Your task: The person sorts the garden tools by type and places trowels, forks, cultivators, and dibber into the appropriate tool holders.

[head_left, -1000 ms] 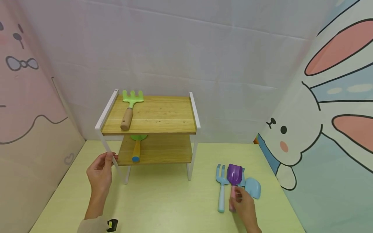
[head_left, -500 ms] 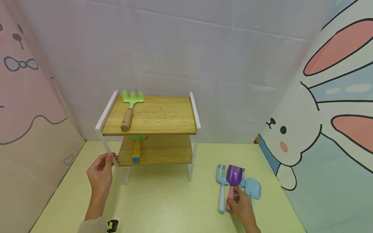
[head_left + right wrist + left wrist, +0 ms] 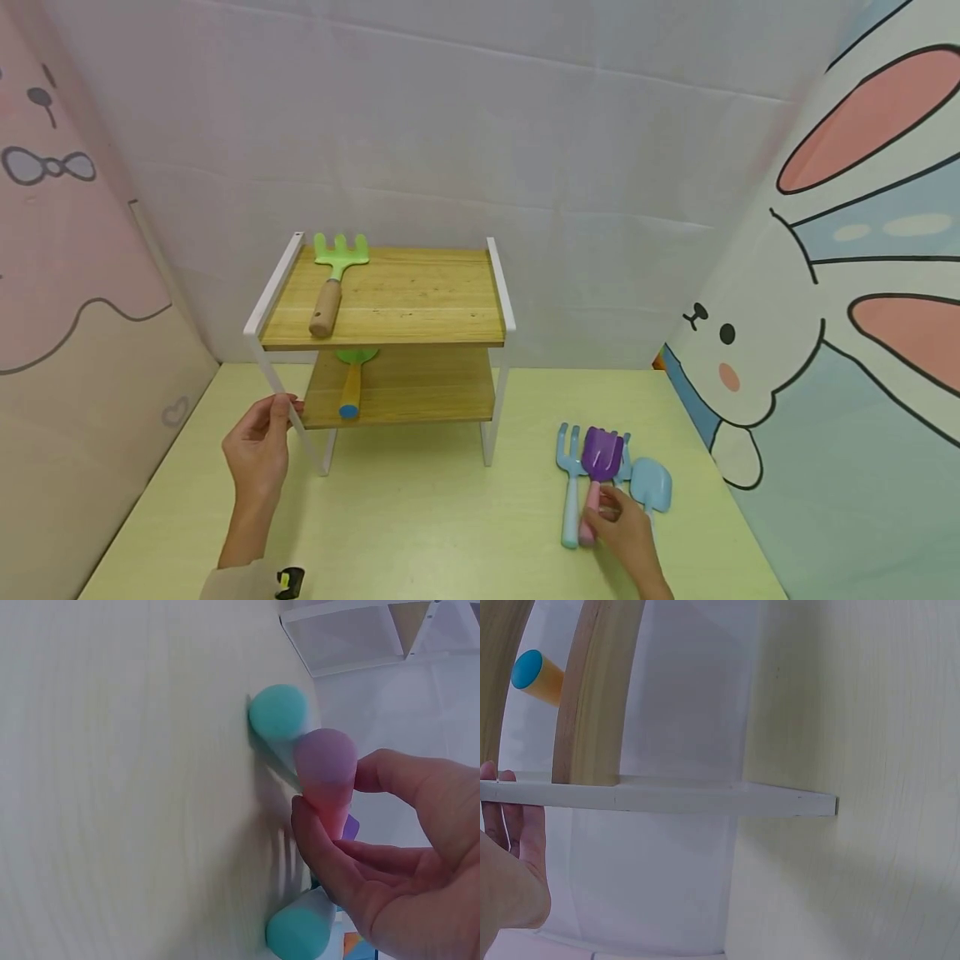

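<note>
My left hand (image 3: 258, 450) holds the white left front leg (image 3: 682, 797) of a two-tier wooden shelf (image 3: 435, 292), thumb and fingers on either side of it. At the right of the table, my right hand (image 3: 628, 529) pinches the pink handle (image 3: 327, 769) of a small purple shovel (image 3: 602, 457). Left of that shovel lies a light-blue fork (image 3: 570, 492). Partly hidden behind the purple blade is another blue fork (image 3: 625, 467), and a blue shovel (image 3: 651, 483) lies further right, its handle mostly covered by my hand.
On the upper board rests a green hand rake (image 3: 337, 260) with a wooden handle. A green-headed tool with a yellow, blue-tipped handle (image 3: 351, 393) lies on the lower board, its head partly hidden. A white curtain (image 3: 600, 208) hangs behind the table (image 3: 435, 525).
My right hand has shifted the purple shovel's handle slightly left, towards the light-blue fork, uncovering more of the blue fork behind. My left hand has stayed on the shelf leg.
</note>
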Available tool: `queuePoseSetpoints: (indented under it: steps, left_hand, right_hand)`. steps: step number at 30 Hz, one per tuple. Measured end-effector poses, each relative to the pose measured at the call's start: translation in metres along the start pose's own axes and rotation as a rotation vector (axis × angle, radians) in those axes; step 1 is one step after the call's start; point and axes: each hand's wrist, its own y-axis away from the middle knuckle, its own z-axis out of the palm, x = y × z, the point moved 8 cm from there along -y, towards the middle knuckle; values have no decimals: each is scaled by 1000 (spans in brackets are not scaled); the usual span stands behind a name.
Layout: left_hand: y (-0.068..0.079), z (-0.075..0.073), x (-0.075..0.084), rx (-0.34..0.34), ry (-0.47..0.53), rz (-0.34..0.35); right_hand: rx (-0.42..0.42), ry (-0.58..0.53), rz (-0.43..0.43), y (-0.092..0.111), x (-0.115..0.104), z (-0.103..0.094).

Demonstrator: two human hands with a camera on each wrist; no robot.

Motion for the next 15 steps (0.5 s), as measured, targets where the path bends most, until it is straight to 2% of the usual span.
queuePoseSetpoints:
  steps: [4, 10, 15]
  left_hand:
    - [0, 0, 0, -3, 5, 4]
    - [0, 0, 0, -9, 9, 9]
    - [0, 0, -1, -15, 15, 12]
  right_hand:
    - [-26, -65, 79, 0, 6, 1]
    - [-58, -274, 214, 2, 16, 7]
    - [-75, -370, 270, 5, 17, 9]
